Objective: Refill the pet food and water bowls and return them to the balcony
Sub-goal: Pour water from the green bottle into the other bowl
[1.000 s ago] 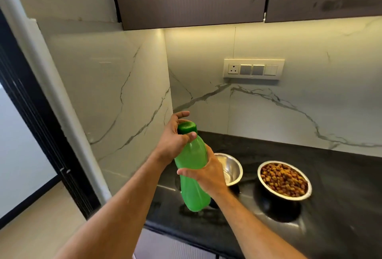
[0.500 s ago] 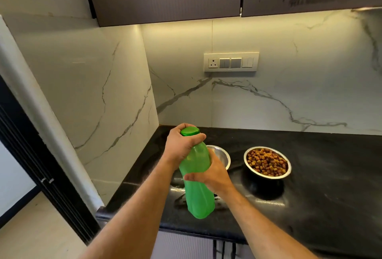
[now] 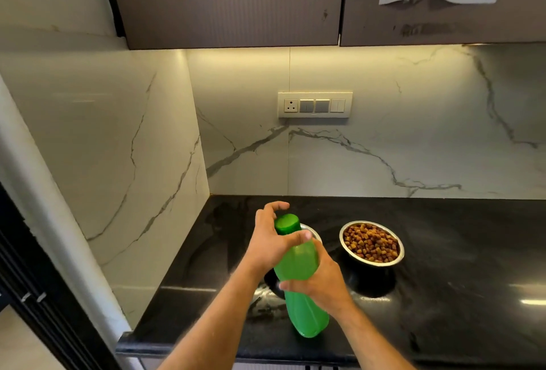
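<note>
1. At the far left, the marble side wall (image 3: 103, 148) and dark door frame (image 3: 29, 296) sit lower and wider in view than a second ago, because the head has tipped and drawn back.
2. The left hand (image 3: 270, 239) is at the neck of the green bottle (image 3: 298, 269). Its thumb lies across the shoulder just under the green cap (image 3: 286, 223), and its fingers are lifted and spread behind the cap. Half a second ago it was wrapped over the cap, so it looks to be between twists, loosening the lid.
3. The right hand (image 3: 320, 281) grips the bottle's middle with curled fingers, holding it tilted above the black counter (image 3: 458, 281).
4. Behind the bottle, only a sliver of the steel water bowl (image 3: 310, 229) shows; I cannot tell what is in it.
5. To the right, the kibble bowl (image 3: 371, 243) stands full on the counter, so the food part looks done. Water remains to be poured, and then both bowls must go to the balcony.
</note>
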